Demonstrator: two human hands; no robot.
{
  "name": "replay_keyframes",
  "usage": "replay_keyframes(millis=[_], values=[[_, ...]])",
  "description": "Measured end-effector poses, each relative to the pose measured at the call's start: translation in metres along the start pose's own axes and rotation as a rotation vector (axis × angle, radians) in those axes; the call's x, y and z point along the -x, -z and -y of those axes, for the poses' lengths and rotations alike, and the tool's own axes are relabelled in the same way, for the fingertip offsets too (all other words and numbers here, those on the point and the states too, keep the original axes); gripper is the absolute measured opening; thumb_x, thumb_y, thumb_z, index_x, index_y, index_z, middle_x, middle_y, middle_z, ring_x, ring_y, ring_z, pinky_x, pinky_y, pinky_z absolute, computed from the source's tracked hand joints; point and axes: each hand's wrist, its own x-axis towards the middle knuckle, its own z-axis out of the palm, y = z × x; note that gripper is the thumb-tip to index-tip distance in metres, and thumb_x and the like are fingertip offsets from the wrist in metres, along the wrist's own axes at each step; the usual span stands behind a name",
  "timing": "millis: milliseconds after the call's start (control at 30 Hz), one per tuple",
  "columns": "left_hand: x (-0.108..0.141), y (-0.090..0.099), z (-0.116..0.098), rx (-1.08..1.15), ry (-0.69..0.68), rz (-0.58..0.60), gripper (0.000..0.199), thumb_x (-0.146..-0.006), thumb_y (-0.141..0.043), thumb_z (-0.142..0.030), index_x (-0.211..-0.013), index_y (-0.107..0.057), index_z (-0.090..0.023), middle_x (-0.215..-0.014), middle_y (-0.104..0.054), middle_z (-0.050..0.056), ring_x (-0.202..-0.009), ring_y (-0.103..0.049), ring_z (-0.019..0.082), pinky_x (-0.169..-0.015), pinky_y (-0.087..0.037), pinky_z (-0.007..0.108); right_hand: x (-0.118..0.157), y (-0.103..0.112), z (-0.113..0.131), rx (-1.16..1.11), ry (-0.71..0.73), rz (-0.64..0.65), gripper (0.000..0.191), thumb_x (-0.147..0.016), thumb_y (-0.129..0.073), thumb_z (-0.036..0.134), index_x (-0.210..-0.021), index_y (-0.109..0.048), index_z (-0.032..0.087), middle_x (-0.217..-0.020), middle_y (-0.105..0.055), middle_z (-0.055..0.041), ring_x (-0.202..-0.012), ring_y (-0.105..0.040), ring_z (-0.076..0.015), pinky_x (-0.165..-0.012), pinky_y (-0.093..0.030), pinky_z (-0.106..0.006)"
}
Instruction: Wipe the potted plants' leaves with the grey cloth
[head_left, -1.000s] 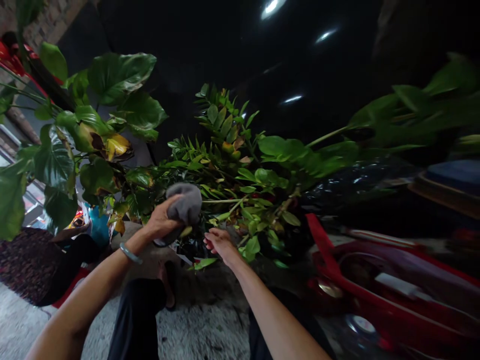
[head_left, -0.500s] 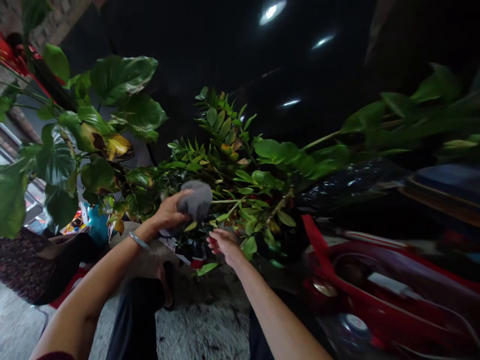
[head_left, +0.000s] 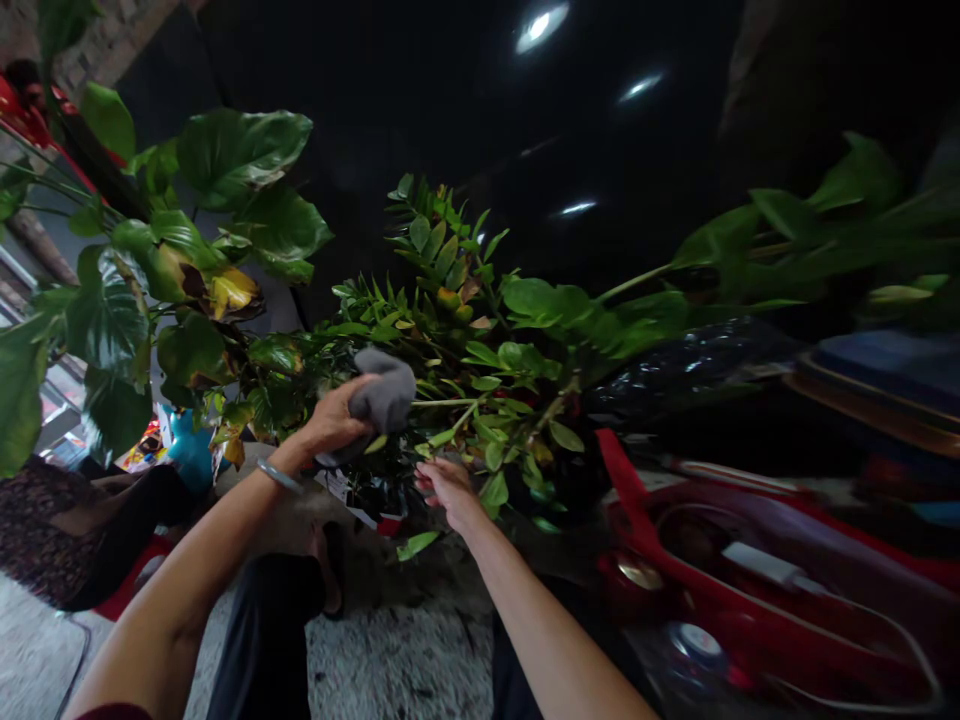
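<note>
The left hand [head_left: 339,415], a bracelet [head_left: 279,474] on its wrist, reaches forward with its grip closed around a gray cloth [head_left: 386,392] amid the foliage. The right hand [head_left: 448,487] hovers just beside, fingers curled, perhaps pinching a stem. Leafy plants [head_left: 450,330] crowd ahead of both; a red vehicle [head_left: 750,580] stands right, a seated person [head_left: 82,525] left. No writing is readable.

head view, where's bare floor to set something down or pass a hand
Mostly bare floor shows between the dark trouser legs and at lower left, between the seated person and left forearm, where a cord runs. Crowded: leaves around the left hand and right hand; the red object fills lower right.
</note>
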Motion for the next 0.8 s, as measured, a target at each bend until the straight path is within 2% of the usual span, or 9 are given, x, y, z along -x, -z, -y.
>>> replay_keyframes(millis=[67,133,267,333,400,533,633,700,800], values=[[0.019,-0.002,0.000,-0.100,0.044,0.170,0.076,-0.059,-0.077,-0.013,-0.134,-0.066,-0.023,-0.138,-0.068,0.009,-0.129,-0.060,0.036,-0.114,-0.043,0.050,0.000,0.002,0.000,0.003,0.002,0.009,0.013,-0.069,-0.070,0.026,-0.066,-0.059,0.020,-0.061,-0.068,0.0008,-0.051,-0.063,-0.0117,-0.037,-0.038,-0.015],[0.035,0.007,-0.010,-0.138,0.011,0.212,0.074,-0.062,-0.077,-0.014,-0.135,-0.066,-0.025,-0.139,-0.067,0.008,-0.128,-0.061,0.034,-0.113,-0.044,0.048,0.000,0.004,0.000,0.003,0.004,0.023,0.014,-0.069,-0.071,0.027,-0.065,-0.058,0.020,-0.061,-0.068,0.0006,-0.051,-0.063,-0.0119,-0.037,-0.039,-0.015],[0.030,0.032,-0.035,-0.063,-0.111,-0.060,0.070,-0.070,-0.076,-0.020,-0.139,-0.061,-0.020,-0.142,-0.065,0.008,-0.131,-0.059,0.031,-0.116,-0.042,0.043,0.000,0.005,0.000,0.001,0.000,0.043,0.015,-0.067,-0.072,0.028,-0.070,-0.060,0.020,-0.062,-0.069,0.0002,-0.051,-0.064,-0.0125,-0.038,-0.040,-0.016],[0.015,0.032,-0.035,-0.049,-0.136,-0.223,0.073,-0.071,-0.076,-0.020,-0.142,-0.058,-0.019,-0.144,-0.063,0.009,-0.133,-0.058,0.030,-0.117,-0.040,0.041,0.001,0.003,0.000,-0.002,-0.001,0.050,0.016,-0.067,-0.073,0.028,-0.071,-0.059,0.020,-0.062,-0.069,0.0001,-0.051,-0.063,-0.0124,-0.038,-0.041,-0.016],[0.007,0.021,-0.025,-0.073,-0.114,-0.255,0.074,-0.069,-0.075,-0.016,-0.141,-0.059,-0.019,-0.144,-0.062,0.009,-0.134,-0.057,0.031,-0.118,-0.039,0.042,0.002,0.000,-0.001,-0.008,0.003,0.053,0.018,-0.067,-0.073,0.029,-0.069,-0.057,0.021,-0.061,-0.069,0.0002,-0.050,-0.063,-0.0122,-0.037,-0.041,-0.016],[0.030,-0.003,-0.007,-0.153,-0.003,0.102,0.076,-0.062,-0.072,-0.010,-0.136,-0.064,-0.022,-0.141,-0.066,0.008,-0.131,-0.059,0.034,-0.115,-0.042,0.047,0.003,0.000,-0.001,-0.022,0.015,0.066,0.026,-0.066,-0.074,0.031,-0.063,-0.051,0.021,-0.058,-0.067,0.0008,-0.049,-0.061,-0.0122,-0.037,-0.039,-0.015],[0.057,0.005,-0.016,-0.107,0.013,0.224,0.074,-0.065,-0.073,-0.014,-0.137,-0.064,-0.025,-0.139,-0.067,0.006,-0.129,-0.061,0.033,-0.114,-0.044,0.045,0.003,0.003,-0.001,-0.024,0.023,0.083,0.021,-0.067,-0.072,0.032,-0.063,-0.055,0.020,-0.057,-0.066,0.0005,-0.048,-0.060,-0.0120,-0.036,-0.038,-0.016],[0.062,0.022,-0.027,-0.027,-0.009,0.115,0.069,-0.069,-0.076,-0.022,-0.137,-0.063,-0.024,-0.139,-0.067,0.006,-0.129,-0.061,0.032,-0.114,-0.045,0.043,0.003,0.005,0.000,-0.025,0.024,0.083,0.017,-0.068,-0.071,0.031,-0.066,-0.059,0.019,-0.059,-0.067,0.0000,-0.048,-0.060,-0.0116,-0.036,-0.038,-0.016],[0.049,0.044,-0.032,0.059,-0.063,-0.192,0.071,-0.070,-0.081,-0.031,-0.138,-0.061,-0.019,-0.139,-0.066,0.009,-0.129,-0.060,0.033,-0.114,-0.045,0.043,0.003,0.005,0.002,-0.038,0.028,0.089,0.014,-0.069,-0.070,0.030,-0.070,-0.061,0.019,-0.063,-0.069,-0.0007,-0.050,-0.062,-0.0115,-0.038,-0.041,-0.016]])
